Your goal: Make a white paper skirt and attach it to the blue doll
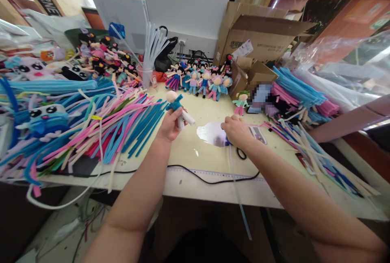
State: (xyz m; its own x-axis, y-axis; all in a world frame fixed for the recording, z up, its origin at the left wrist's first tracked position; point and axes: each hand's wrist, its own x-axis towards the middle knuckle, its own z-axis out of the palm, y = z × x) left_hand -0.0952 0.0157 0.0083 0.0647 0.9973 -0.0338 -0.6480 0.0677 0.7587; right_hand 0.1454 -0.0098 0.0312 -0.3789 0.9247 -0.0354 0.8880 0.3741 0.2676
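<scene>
Hands work over the table [195,181]. The left hand [170,127] pinches a little doll [178,106], soft, light and bendy, best held round its middle. Right of the doll, the right hand [236,131] presses down on something; fingers hidden. Behind the doll stand finished dolls [201,80].

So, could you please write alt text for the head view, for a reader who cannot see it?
The left hand holds up a small unfinished doll with a teal scarf, while the right hand rests on the table near scissors. Piles of pipe cleaners lie to the left, and finished dolls stand behind.
</scene>
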